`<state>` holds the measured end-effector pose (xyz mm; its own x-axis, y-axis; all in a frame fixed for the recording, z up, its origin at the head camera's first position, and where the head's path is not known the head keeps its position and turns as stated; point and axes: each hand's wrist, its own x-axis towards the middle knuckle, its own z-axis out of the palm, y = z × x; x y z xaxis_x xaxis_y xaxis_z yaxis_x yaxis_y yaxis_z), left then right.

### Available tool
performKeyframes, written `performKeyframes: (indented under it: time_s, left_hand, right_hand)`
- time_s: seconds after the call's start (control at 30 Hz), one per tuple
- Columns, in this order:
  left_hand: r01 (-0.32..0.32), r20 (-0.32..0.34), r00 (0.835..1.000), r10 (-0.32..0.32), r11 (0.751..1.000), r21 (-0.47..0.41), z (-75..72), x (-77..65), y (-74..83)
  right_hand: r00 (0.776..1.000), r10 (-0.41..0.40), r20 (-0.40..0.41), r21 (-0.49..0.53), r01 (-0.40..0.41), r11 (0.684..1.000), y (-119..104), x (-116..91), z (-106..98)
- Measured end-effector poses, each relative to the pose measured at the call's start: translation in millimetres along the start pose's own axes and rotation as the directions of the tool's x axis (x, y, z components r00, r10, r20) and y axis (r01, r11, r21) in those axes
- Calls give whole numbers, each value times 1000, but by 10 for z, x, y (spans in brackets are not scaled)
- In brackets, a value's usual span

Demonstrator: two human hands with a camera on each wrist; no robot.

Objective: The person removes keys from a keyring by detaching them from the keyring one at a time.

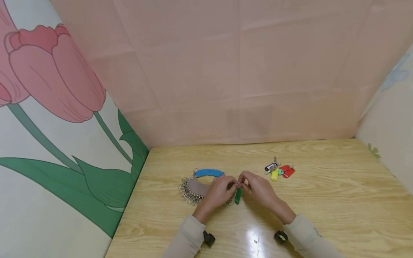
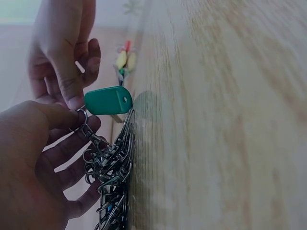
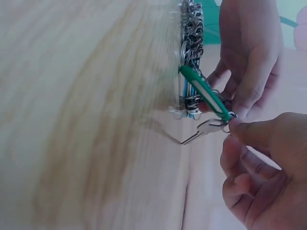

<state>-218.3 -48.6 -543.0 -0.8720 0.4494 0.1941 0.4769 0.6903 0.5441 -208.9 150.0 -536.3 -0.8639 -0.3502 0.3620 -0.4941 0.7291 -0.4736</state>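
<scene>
A green key tag (image 1: 238,196) hangs between the two hands, close over the table. In the right wrist view a silver key (image 3: 208,127) hangs beside it from the same small ring. My right hand (image 1: 259,188) pinches that ring between thumb and forefinger. My left hand (image 1: 219,193) pinches a metal ring (image 2: 82,120) at the edge of a curved key holder (image 1: 197,187), fingertips right against the right hand's. This holder has a blue grip (image 1: 209,172), a grey plate and several metal clips and rings; the left hand hides part of it.
Farther back and to the right lies a small heap of keys with tags: a yellow tag (image 1: 274,175), red tags (image 1: 288,172) and a black one. The wooden table (image 1: 338,190) meets a pink back wall and a flower-printed left wall.
</scene>
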Motion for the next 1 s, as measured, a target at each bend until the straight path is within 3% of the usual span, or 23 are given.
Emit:
performKeyframes:
  time_s: [0.13,0.37,0.67,1.0]
  left_hand:
    - [17,-15,1000,-17,1000,1,5,-1,7]
    - [42,-41,998,-42,999,11,-3,-5,36]
    - [2,-85,996,-3,1000,-5,10,-8,10]
    - [11,-75,997,-11,1000,0,9,-16,17]
  right_hand:
    - [999,43,6,-6,-43,999,-39,-18,-12]
    - [983,160,95,-23,-159,987,-85,-18,11]
    - [984,167,59,-27,-165,986,-95,6,74]
    - [985,165,55,-61,-162,985,-104,17,88]
